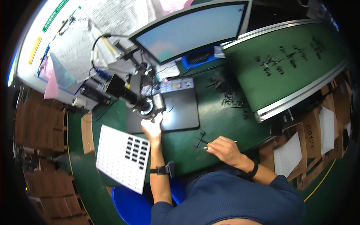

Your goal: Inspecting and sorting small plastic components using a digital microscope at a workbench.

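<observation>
Green matting covers the workbench [210,123], and a green conveyor belt [285,63] with metal rails runs off to the right, carrying small dark parts too tiny to make out. At the back a tilted monitor [191,30] shows a pale, washed-out screen; papers behind it are cut off by the fisheye rim.

On the bench sits an inspection microscope [144,101] with a ring light, mounted over a black base plate [180,112]. The left hand [152,127] reaches under the lens onto that plate, fingers drawn together at the tip; whatever they touch is lost in the glare of the light, so I cannot tell whether they pinch a part.

The right hand [223,149] rests on the mat, fingers curled in, pinching slim tweezers [205,147] whose tips point left. Just beside those tips lie a few thin black parts [201,138], their shape hard to read.

Left of the forearm lies a white grid tray [122,157] with dark pieces filling some cells near its right side. Cardboard boxes [311,138] crowd the right edge, partly cut off.
</observation>
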### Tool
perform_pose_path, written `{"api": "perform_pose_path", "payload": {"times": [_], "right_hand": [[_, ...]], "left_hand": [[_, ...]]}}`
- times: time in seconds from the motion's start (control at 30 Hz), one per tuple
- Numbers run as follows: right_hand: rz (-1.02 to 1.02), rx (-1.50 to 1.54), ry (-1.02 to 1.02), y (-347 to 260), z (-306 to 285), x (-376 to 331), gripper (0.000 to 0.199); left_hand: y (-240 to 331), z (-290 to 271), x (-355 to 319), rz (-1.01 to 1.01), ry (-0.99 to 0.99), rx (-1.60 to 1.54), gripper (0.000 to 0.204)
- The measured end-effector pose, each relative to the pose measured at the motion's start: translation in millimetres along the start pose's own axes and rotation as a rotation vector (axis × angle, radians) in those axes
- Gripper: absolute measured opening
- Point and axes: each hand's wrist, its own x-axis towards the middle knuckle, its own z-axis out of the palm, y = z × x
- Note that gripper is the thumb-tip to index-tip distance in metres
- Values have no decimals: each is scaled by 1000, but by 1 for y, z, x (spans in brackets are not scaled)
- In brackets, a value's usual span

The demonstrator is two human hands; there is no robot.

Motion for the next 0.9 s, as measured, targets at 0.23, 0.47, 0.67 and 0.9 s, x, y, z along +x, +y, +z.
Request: {"api": "perform_pose_path", "payload": {"times": [0.23, 0.47, 0.67, 0.9], "right_hand": [[-27, -11, 1, 3, 2, 1, 22], [-6, -10, -15, 1, 6, -5, 21], [17, 5, -24, -1, 3, -4, 20], [14, 0, -37, 1, 4, -5, 19]], "left_hand": [[5, 5, 1, 22, 68, 6, 27], [-11, 11, 3, -12, 99, -77, 33], [5, 11, 3, -48, 107, -100, 32], [-5, 13, 2, -41, 154, -34, 34]]}}
